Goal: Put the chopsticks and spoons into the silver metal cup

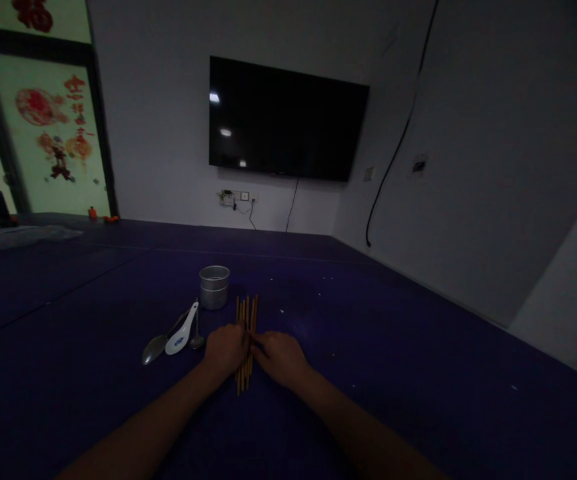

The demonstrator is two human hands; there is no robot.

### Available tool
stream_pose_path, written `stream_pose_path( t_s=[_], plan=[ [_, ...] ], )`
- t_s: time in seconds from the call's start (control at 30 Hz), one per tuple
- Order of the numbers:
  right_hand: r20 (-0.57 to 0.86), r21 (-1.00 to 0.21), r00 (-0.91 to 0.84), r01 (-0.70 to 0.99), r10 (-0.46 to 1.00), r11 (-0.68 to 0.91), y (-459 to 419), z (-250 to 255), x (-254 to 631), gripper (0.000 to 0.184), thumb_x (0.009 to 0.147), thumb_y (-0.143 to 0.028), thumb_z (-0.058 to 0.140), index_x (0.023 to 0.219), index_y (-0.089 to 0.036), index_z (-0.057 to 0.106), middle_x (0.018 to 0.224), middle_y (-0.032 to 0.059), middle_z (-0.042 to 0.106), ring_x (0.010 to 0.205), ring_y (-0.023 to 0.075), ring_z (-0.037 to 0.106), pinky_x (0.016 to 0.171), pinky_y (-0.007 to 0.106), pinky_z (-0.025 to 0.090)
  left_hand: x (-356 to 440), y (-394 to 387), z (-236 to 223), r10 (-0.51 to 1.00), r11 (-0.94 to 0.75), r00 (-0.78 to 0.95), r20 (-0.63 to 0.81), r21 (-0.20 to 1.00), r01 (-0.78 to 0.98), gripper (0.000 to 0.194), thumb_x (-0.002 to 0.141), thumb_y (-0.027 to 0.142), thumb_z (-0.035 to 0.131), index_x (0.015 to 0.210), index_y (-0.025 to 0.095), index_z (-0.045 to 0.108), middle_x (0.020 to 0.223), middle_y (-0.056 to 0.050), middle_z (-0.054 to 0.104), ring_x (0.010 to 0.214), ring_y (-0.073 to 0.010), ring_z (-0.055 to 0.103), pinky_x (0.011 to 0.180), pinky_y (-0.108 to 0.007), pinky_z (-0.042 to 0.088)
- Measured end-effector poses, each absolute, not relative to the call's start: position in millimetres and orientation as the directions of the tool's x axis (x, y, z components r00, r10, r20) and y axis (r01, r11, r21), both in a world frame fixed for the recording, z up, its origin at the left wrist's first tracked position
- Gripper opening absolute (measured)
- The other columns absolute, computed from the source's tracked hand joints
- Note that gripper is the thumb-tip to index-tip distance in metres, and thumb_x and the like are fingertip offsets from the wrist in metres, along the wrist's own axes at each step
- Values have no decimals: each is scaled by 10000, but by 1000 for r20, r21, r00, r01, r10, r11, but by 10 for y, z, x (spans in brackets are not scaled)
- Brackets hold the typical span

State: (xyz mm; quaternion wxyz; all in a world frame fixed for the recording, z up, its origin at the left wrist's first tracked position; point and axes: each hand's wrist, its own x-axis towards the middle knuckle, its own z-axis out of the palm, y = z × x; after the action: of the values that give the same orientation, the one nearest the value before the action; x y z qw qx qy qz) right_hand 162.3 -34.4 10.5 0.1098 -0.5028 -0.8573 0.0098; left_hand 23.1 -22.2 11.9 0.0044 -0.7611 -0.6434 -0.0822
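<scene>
Several thin brown chopsticks [243, 377] lie side by side on the dark blue surface, their ends pointing away from me and towards me. From the left, my left hand [225, 349] is closed around the middle of the bunch. My right hand [281, 356] meets it from the other side, thumb and fingers closed against the chopsticks. Left of my left hand rest a white porcelain spoon [178, 339] with a blue mark, a large metal spoon [154, 348] and a small metal spoon [197, 341]. Behind them stands a silver metal cup [214, 293], upright.
The wide dark blue surface [393, 353] runs back to the wall, with small white specks on it. A black television [288, 120] hangs there above several sockets [241, 197]. Clear plastic sheeting [23, 235] lies at the far left, near a decorated glass door [53, 133].
</scene>
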Motion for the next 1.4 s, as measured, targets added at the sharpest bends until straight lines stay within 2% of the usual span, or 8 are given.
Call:
stream_pose_path(
  t_s=[0.4,0.87,1.4],
  plan=[
    [200,-125,-474,856,857,502,-368,120,1625,336,872,-317,376,1133,-220,564,1018,72,644,927,200,591,759,290,409,230,-234,137,977,-183,170,129,99,978,365,876,334,267,983,152,566,876,-133,666,838,-255,640,685,-345,471],
    [189,-106,-475,860,859,499,-367,122,1633,395,882,-340,358,1232,-221,495,997,78,647,904,193,597,741,281,406,226,-235,127,977,-179,167,135,83,980,349,873,338,280,981,159,560,842,-122,664,849,-247,636,694,-328,459],
    [181,-92,-485,858,856,505,-395,164,1626,378,893,-338,340,1201,-208,516,965,81,652,866,194,608,713,280,416,211,-229,134,974,-193,182,135,67,979,348,869,343,275,991,165,547,857,-124,665,825,-249,639,677,-337,464]
  ],
)
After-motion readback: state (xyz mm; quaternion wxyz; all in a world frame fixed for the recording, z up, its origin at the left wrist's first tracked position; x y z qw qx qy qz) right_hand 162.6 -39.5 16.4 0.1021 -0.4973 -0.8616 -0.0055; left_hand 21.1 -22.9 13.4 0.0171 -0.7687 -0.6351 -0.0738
